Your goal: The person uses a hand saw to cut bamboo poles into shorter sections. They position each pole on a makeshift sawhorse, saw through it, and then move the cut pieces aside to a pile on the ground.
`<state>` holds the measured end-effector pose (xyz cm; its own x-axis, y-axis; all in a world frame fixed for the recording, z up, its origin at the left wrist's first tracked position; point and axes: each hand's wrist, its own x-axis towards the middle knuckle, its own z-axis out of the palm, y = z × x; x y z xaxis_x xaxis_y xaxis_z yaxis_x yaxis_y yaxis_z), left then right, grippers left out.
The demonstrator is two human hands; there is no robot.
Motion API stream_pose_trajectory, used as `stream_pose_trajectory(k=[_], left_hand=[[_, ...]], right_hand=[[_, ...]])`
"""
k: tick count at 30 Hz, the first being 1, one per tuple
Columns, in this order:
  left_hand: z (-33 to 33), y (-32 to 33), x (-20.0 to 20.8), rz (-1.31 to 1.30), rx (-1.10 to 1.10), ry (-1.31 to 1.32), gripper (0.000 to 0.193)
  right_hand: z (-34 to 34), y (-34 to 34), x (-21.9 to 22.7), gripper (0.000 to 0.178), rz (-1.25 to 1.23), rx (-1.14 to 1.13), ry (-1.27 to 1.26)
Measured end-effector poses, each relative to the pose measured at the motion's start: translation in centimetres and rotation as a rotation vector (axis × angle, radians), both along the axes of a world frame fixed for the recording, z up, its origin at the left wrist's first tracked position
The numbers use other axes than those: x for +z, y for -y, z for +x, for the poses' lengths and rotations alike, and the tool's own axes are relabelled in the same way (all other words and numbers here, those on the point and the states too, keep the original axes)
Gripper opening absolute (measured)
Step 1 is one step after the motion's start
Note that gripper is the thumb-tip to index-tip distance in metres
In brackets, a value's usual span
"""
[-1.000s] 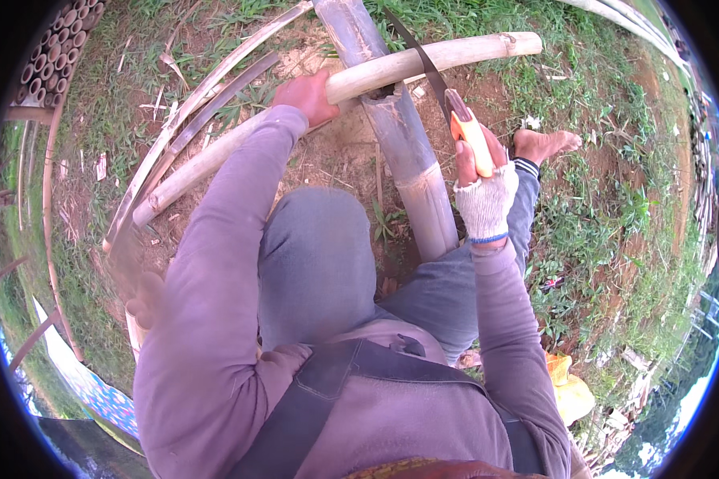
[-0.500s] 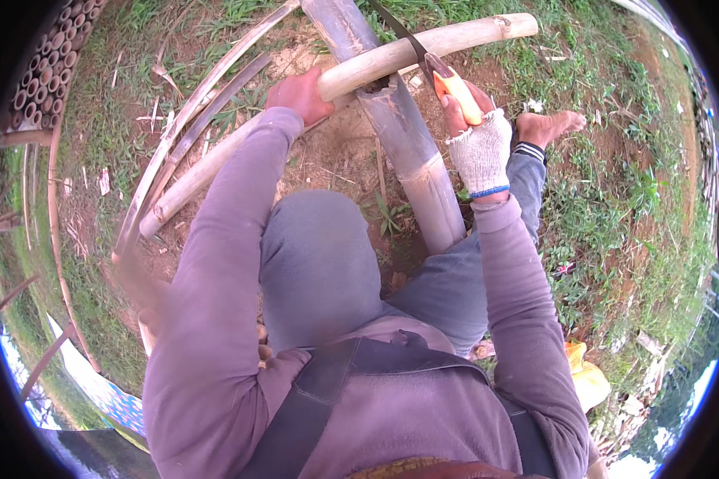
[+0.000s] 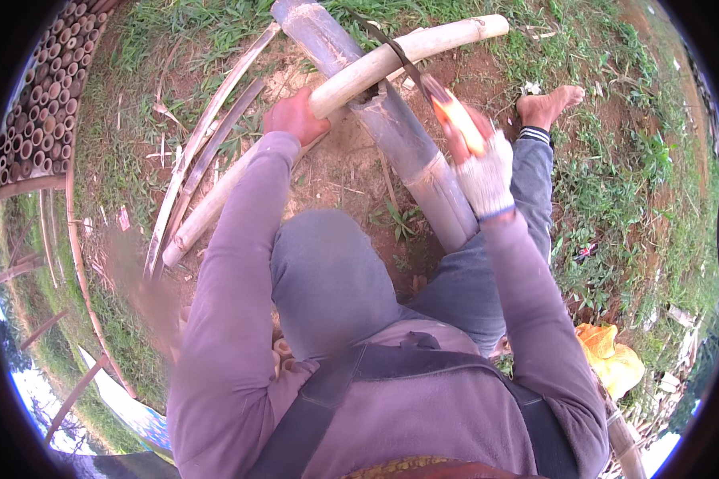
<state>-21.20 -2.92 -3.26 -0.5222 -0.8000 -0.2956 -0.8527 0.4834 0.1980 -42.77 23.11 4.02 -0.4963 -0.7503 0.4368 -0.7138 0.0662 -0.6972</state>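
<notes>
My left hand (image 3: 294, 117) is closed around a pale bamboo pole (image 3: 407, 57), which slants up to the right across a thicker grey bamboo log (image 3: 403, 132). More pale pole (image 3: 216, 211) runs down and left from that hand; whether it is the same piece I cannot tell. A light, fingertip-less work glove covers my right hand (image 3: 481, 156). It grips the orange handle of a saw (image 3: 457, 122). The saw's narrow dark blade lies across the pale pole, right of the grey log's crossing. Its teeth are not discernible.
Split bamboo strips (image 3: 208, 136) lie on the grass at left. Cut bamboo tubes are stacked (image 3: 44, 128) at far left. My bent knee (image 3: 331, 279) is below the log, and my bare foot (image 3: 547, 105) rests to the right. A yellow-orange bag (image 3: 609, 359) lies lower right.
My right hand and the saw have moved slightly down toward me, drawing the blade along the pole. My left hand keeps its grip. The whole view has shifted a little.
</notes>
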Motion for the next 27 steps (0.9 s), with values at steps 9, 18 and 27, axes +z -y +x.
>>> stream_pose_trajectory(k=[9, 18, 27], left_hand=[[-0.9, 0.1, -0.5, -0.025, 0.004, -0.033, 0.068], [-0.2, -0.4, -1.2, -0.027, 0.013, -0.063, 0.064], [-1.3, -0.4, -1.2, -0.044, -0.008, -0.102, 0.067]], right_hand=[[-2.0, 3.9, -4.3, 0.039, 0.137, -0.101, 0.298], [-3.3, -3.9, -6.9, 0.049, -0.177, -0.408, 0.102], [-7.7, -2.8, -12.5, 0.068, 0.607, -0.556, -0.419]])
